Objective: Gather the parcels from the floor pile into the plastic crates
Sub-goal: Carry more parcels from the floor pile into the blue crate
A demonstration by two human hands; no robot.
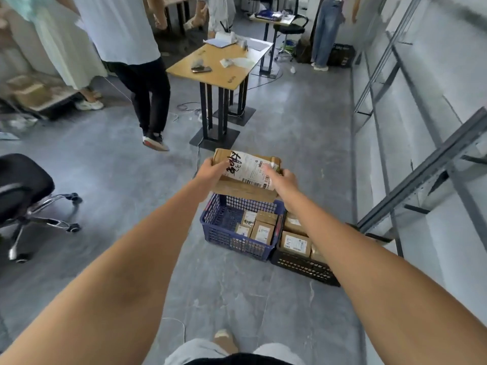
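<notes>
At the far left stands a black office chair [18, 191] on the grey floor, with a wooden table [218, 65] further back. In the middle, the left hand [210, 172] grips the left end of a cardboard parcel [245, 169] with a white label, and the right hand [283, 177] grips its right end, holding it in the air above the far edge of the blue crate [224, 233]. That crate holds several small parcels, and a black crate [303, 267] touching its right side holds more.
</notes>
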